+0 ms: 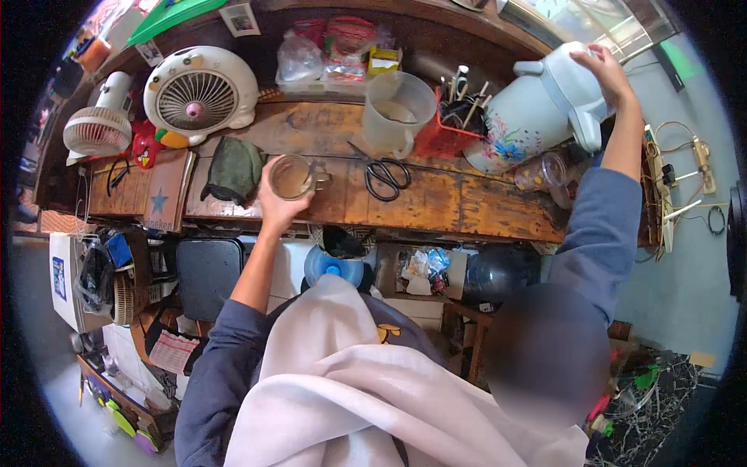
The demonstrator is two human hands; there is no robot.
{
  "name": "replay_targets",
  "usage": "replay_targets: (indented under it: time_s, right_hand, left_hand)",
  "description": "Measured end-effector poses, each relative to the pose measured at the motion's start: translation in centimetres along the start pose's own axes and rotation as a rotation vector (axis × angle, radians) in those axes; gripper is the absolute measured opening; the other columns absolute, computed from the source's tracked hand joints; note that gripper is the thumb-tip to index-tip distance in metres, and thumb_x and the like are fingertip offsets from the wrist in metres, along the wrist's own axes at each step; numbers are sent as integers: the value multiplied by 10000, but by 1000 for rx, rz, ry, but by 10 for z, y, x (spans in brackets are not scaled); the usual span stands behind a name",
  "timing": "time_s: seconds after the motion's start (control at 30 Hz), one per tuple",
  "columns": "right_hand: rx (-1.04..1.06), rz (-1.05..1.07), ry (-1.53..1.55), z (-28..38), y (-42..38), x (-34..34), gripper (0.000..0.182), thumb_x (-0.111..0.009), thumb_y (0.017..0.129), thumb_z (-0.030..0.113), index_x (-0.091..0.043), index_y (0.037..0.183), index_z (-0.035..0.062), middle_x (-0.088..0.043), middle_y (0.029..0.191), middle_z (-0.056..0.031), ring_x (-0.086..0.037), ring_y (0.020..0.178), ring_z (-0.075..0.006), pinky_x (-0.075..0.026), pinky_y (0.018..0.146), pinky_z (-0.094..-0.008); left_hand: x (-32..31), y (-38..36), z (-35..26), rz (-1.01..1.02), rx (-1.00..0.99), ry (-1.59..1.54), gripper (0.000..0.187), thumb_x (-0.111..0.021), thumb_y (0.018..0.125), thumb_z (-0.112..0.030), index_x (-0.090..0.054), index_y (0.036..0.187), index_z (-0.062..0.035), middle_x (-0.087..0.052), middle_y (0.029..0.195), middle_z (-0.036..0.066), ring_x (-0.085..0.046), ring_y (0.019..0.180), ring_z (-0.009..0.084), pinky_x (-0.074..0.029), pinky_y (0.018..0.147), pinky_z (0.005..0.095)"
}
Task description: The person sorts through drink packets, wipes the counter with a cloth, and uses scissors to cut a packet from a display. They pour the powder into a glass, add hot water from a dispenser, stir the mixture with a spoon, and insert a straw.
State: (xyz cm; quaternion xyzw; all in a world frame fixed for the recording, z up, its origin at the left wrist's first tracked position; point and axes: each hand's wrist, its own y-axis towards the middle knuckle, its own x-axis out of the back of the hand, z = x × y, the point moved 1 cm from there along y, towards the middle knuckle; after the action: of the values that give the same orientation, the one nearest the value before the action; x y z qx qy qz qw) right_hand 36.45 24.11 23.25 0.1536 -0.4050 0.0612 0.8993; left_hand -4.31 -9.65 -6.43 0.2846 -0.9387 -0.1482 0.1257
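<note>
My left hand [278,204] grips a clear glass mug [292,177], held just above the wooden counter [436,198] beside a dark green cloth [235,168]. My right hand [605,71] rests on the top of a white floral pump flask [537,109] at the counter's right end; the flask is tilted. A clear plastic jug [397,113] and black-handled scissors [383,175] lie between the two hands. Both arms wear blue-grey sleeves.
Two small white fans [200,93] [99,124] stand at the left of the counter. A red basket of utensils [451,124] sits beside the flask, with plastic bags [334,50] behind. A power strip with cables [661,183] hangs at right. Clutter fills the shelves below.
</note>
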Motion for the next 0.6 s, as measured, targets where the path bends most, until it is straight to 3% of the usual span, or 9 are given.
replay_targets:
  time_s: [0.03, 0.13, 0.17, 0.23, 0.27, 0.33, 0.4, 0.43, 0.6]
  right_hand:
    - [-9, 20, -17, -4, 4, 3, 790, -733, 618, 381, -390, 1204, -23, -464, 1171, -164, -461, 1074, -231, -376, 902, -359]
    - [70, 274, -54, 33, -12, 4, 845, -720, 658, 360, -291, 1285, -11, -386, 1243, -199, -383, 1164, -254, -332, 945, -323]
    - [59, 270, -57, 39, -21, 3, 845, -720, 658, 360, -291, 1285, -11, -386, 1243, -199, -383, 1164, -254, -332, 945, -323]
    - [199, -37, -68, 44, -42, 7, 800, -648, 740, 277, -185, 1366, 92, -512, 1181, -160, -536, 1014, -344, -454, 815, -330]
    - [191, -44, -66, 35, -53, 14, 800, -648, 740, 277, -185, 1366, 92, -512, 1181, -160, -536, 1014, -344, -454, 815, -330]
    - [268, 92, 261, 13, -70, 25, 853, -719, 646, 303, -272, 1325, 46, -387, 1261, -165, -376, 1178, -250, -309, 963, -310]
    - [262, 139, 348, -38, -73, 25, 873, -712, 627, 247, -249, 1352, 93, -368, 1289, -119, -366, 1187, -237, -281, 982, -309]
    - [327, 81, 496, -51, -75, 15, 791, -686, 651, 134, -278, 1327, 76, -402, 1251, -101, -400, 1146, -219, -307, 966, -317]
    - [399, -82, 629, -62, -71, -5, 716, -672, 664, 157, -346, 1298, 87, -418, 1225, -111, -415, 1119, -206, -325, 946, -313]
  left_hand:
    - [-2, -1, 1, -11, -14, 22, 713, -747, 507, -101, -425, 1136, -7, -534, 1047, 94, -514, 993, 186, -385, 903, 307]
    - [-7, -1, -5, 0, 17, 16, 724, -738, 514, -77, -401, 1151, -8, -519, 1065, 94, -505, 1006, 187, -376, 918, 313]
    - [-8, -2, -5, 4, 18, -3, 725, -736, 516, -73, -398, 1154, -7, -517, 1068, 94, -503, 1010, 186, -375, 918, 312]
    - [-9, -2, -7, 2, 20, 42, 730, -733, 516, -73, -394, 1159, -8, -512, 1078, 93, -498, 1022, 185, -370, 921, 310]
    - [-9, -3, -5, -14, 11, 69, 732, -733, 515, -80, -394, 1159, -6, -511, 1074, 91, -494, 1026, 187, -367, 923, 311]
    - [-10, -3, -1, -43, 19, 40, 732, -728, 520, -88, -390, 1163, -1, -504, 1083, 95, -490, 1032, 196, -363, 929, 321]
    - [-13, -3, 3, -66, 34, 15, 735, -728, 522, -93, -387, 1165, 1, -499, 1089, 97, -487, 1036, 200, -360, 933, 325]
    - [-14, -4, 4, -84, 45, -11, 737, -729, 524, -98, -384, 1167, 3, -494, 1095, 100, -485, 1039, 204, -358, 937, 330]
    - [-23, -3, 0, -99, 61, 37, 769, -755, 518, -134, -381, 1175, 6, -484, 1102, 100, -478, 1044, 206, -354, 939, 333]
